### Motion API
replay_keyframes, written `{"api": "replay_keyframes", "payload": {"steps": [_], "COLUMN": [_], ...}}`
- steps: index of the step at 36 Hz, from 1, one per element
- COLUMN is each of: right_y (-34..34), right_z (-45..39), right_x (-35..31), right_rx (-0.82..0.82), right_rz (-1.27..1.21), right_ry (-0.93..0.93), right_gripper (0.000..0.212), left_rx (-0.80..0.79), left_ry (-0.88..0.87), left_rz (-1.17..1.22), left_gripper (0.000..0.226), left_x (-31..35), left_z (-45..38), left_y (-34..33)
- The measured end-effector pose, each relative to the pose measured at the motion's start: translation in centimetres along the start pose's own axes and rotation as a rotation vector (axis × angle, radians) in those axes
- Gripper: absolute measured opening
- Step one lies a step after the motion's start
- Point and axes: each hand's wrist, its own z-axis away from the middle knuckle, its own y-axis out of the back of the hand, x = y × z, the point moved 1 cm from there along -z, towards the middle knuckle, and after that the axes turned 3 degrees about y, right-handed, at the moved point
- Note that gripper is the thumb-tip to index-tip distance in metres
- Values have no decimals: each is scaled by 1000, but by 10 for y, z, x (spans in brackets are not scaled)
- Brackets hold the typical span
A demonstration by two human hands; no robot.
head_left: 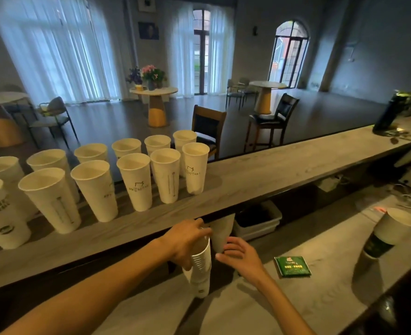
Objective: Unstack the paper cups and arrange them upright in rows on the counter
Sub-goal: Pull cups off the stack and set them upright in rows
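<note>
Two rows of paper cups (pixel 136 182) stand on the bench (pixel 272 170); left hand (pixel 185 240) grasps the remaining stack (pixel 200 264), right hand (pixel 240 257) seemingly pinches one cup (pixel 221 233) free.

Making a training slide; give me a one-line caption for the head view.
Left hand grips the cup stack; right hand holds one freed cup below two rows on the counter.
</note>
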Motion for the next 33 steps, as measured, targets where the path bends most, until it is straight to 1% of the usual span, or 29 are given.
{"api": "replay_keyframes", "payload": {"steps": [5,6,7,8,11,13,14,17,19,21,22,23,24,25,26,27,29,31,33], "right_y": [11,12,13,14,14,10,3,-32,-65,-86,-102,-118,-137,-155,-172,-189,-228,-267,-309], "right_z": [6,9,13,19,36,46,53,78,96,106,112,117,123,129,133,136,143,150,160], "right_x": [-9,-12,-16,-21,-38,-53,-63,-93,-115,-127,-133,-139,-145,-151,-156,-162,-171,-182,-189], "right_rx": [-235,-262,-285,-308,-342,-349,-353,-352,-342,-328,-316,-302,-292,-293,-303,-310,-355,-415,-511], "right_rz": [212,259,299,331,383,351,328,251,198,136,113,92,76,67,58,58,67,64,97], "right_ry": [35,50,58,67,69,56,59,89,113,144,167,182,198,211,226,237,257,243,240], "right_gripper": [96,100,100,95,68,54,52,54,50,57,63,65,63,60,62,64,62,54,49], "left_rx": [92,118,148,180,278,352,391,506,613,701,732,736,720,694,657,622,598,650,753], "left_ry": [47,61,68,63,23,42,54,72,82,126,151,164,177,186,197,212,240,274,361], "left_rz": [395,469,533,595,782,877,922,1074,1194,1368,1474,1602,1710,1780,1800,1785,1726,1760,1861], "left_gripper": [104,104,103,101,90,92,94,96,91,89,94,101,108,110,105,94,74,63,64], "left_x": [-14,-19,-25,-31,-49,-62,-70,-93,-107,-110,-116,-121,-128,-133,-135,-133,-131,-135,-148], "left_z": [35,46,56,67,99,119,130,170,202,216,229,240,253,266,279,293,322,353,386], "left_y": [30,36,42,47,57,61,65,70,71,69,65,60,53,44,36,30,20,12,1]}}
